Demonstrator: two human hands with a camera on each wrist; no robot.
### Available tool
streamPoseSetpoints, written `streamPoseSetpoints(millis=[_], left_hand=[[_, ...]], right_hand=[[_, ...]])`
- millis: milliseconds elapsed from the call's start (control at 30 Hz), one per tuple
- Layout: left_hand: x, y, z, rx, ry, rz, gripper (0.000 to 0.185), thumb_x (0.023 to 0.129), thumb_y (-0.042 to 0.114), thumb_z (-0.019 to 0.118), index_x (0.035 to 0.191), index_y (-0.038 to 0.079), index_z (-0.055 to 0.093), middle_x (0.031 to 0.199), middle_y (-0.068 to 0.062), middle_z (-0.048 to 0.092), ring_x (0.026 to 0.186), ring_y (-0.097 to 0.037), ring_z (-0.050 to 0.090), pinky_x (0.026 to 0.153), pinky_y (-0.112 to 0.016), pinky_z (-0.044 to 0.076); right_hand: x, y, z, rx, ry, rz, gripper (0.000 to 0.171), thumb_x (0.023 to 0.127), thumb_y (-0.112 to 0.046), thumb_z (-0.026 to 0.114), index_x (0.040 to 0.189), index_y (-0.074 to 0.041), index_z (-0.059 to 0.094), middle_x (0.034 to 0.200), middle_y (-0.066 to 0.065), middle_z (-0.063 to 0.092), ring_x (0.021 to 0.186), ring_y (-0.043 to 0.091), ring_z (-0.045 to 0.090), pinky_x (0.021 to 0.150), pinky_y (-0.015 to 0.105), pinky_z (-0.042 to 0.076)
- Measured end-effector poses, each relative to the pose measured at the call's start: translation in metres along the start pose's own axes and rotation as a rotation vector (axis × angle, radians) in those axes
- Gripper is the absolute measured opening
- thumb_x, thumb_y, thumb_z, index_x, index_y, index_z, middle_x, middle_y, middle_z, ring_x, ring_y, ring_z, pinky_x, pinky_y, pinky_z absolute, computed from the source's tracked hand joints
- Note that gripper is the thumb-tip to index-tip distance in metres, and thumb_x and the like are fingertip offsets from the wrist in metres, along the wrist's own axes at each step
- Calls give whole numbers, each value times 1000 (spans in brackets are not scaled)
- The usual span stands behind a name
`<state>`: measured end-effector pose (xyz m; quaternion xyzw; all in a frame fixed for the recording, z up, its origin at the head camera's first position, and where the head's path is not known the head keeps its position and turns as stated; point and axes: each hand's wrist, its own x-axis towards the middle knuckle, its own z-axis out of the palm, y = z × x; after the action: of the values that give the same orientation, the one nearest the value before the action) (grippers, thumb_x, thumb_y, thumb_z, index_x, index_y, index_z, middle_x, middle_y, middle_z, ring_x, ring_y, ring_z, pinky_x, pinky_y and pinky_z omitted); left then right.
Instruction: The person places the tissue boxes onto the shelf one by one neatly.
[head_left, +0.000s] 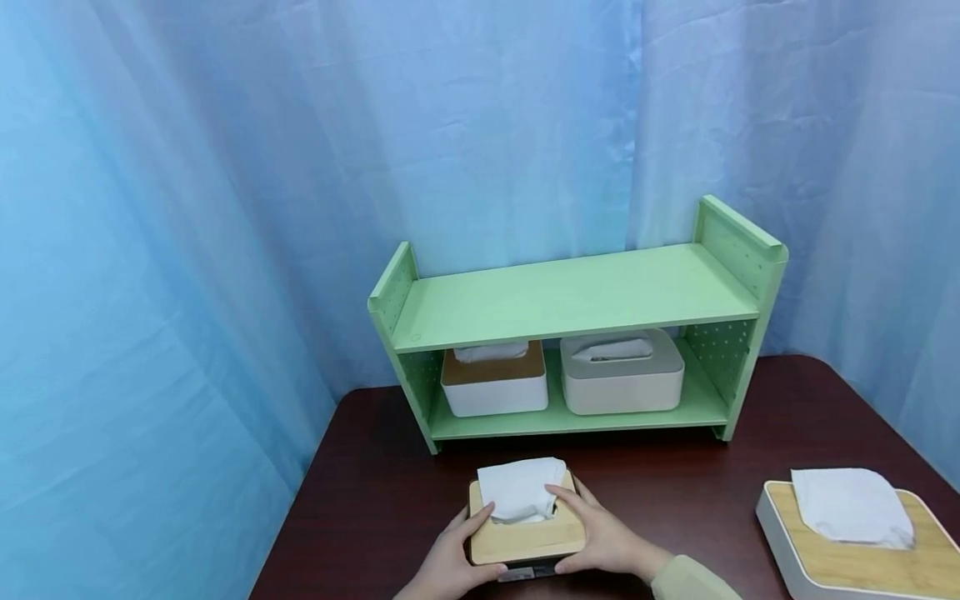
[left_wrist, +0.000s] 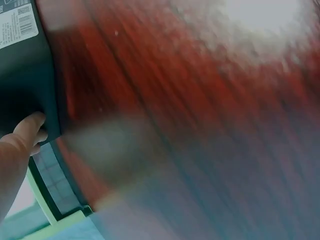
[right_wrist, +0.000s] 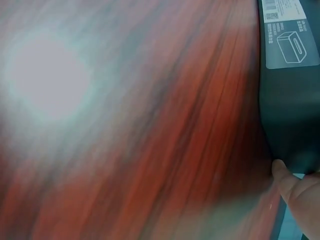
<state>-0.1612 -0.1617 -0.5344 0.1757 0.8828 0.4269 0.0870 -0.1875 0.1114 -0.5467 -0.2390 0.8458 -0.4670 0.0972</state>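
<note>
Two sides of the tissue box [head_left: 525,543], before the green shelf [head_left: 573,302], are gripped by left hand [head_left: 448,557] and right hand [head_left: 606,537], and we judge fingers [head_left: 566,497] so near the loose tissue [head_left: 516,490] could snag it.

Can see light-blue curtains [head_left: 510,125] behind a pale-green shelf unit [head_left: 577,300] on a dark reddish surface [head_left: 675,492]. Can see a brown-topped tissue box [head_left: 495,395] beside a grey-topped tissue box [head_left: 622,392] on its lower board [head_left: 553,425]; at right, a white-sided tissue box [head_left: 877,571] with light wooden top.
</note>
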Motion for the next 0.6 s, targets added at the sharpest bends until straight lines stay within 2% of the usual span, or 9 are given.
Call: streamPoseSetpoints(millis=[233, 367, 500, 600], left_hand=[[7, 4, 4, 39, -30, -10, 83, 73, 44, 79, 143, 18, 43, 144, -32, 36, 131, -44, 39, 97, -37, 45], [9, 6, 4, 7, -49, -38, 81, 72, 41, 81, 142, 20, 45, 143, -28, 40, 131, -43, 40, 96, -36, 46], [10, 7, 4, -22, -68, -47, 79, 72, 38, 82, 141, 21, 47, 142, -22, 44, 131, -41, 41, 93, -30, 47], [12, 8, 3, -27, -68, -29, 78, 72, 38, 82, 140, 21, 48, 143, -20, 45, 131, -39, 41, 91, -24, 46]], right_hand=[[-8, 7, -8, -23, 22, -10, 99, 61, -37, 88, 145, -19, 38, 146, 44, 8, 130, 57, 25, 90, 57, 41], [-11, 9, -11, -48, 40, -23, 98, 61, -38, 88, 144, -21, 39, 146, 43, 11, 130, 56, 27, 90, 53, 42], [-13, 11, -15, -45, 27, -30, 96, 61, -38, 88, 143, -21, 42, 145, 43, 14, 129, 56, 28, 89, 50, 42], [-13, 13, -19, -41, 33, -32, 92, 60, -37, 89, 140, -22, 45, 145, 42, 18, 129, 56, 30, 88, 48, 43]])
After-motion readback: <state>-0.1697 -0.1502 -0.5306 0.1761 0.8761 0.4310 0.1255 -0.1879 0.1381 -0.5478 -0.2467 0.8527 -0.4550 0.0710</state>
